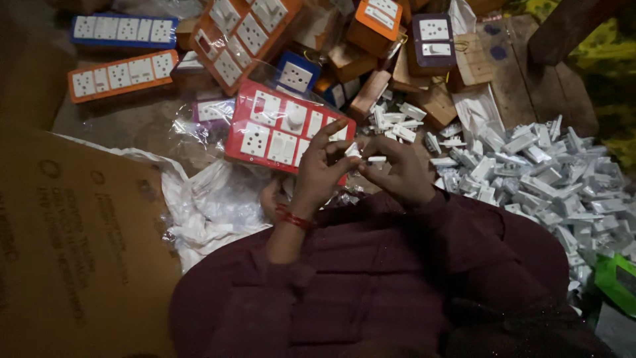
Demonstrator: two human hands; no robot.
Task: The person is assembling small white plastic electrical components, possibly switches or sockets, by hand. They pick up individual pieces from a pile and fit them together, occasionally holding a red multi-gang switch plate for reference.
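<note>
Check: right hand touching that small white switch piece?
Touching. Head view shows the right hand pinching the small white switch piece at its fingertips, no gap visible.

Heap of white switch parts [550, 179] at right. Red switchboard [278, 129] centre; orange extension board [119, 75], blue extension board [122, 30] upper left. Cardboard sheet [66, 252] at left.

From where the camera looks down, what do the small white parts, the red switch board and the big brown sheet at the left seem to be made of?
Small white parts: probably moulded plastic, pale and smooth with crisp edges.
Red switch board: the white sockets look like plastic; the red body could be plastic or painted board, too dim to tell.
Brown sheet: likely cardboard, matte and flat with printing.
</note>
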